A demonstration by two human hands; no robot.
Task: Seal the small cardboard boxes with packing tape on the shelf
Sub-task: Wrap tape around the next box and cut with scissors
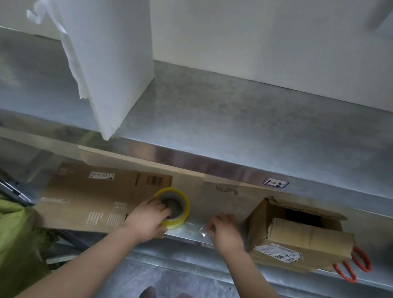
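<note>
While 2 hands work at the front edge of the lower shelf (pixel 379 225), the upper shelf (pixel 243 120) spans the view from 9 to 3 o'clock, a grey metal deck. A white slab (pixel 98 50) leans over it at 11 o'clock. On the lower shelf, at 8 o'clock from centre, lies a flattened carton (pixel 90 197) with printed labels. Green cloth (pixel 8 224) is bunched below it, at the frame's 8 o'clock edge.

At 4 o'clock the box (pixel 298 238) sits near the lower shelf's front edge. Its top is open and 1 flap is folded across the front; the inside is dark, so I cannot tell what it holds. A white label is stuck on its near side.

The left hand (pixel 150 217), at 6 o'clock, grips the roll (pixel 175 208) of yellowish tape, fingers curled into its core; the roll rests on the carton's right end. The right hand (pixel 224 229), just left of the box, is curled and pinches the free end of a clear strip (pixel 193 229) running to it from the roll.

Scissors (pixel 354 265) with orange handles lie against the box's right side. A tag (pixel 275 182) reading 2-1 is fixed to the upper shelf's lip.
</note>
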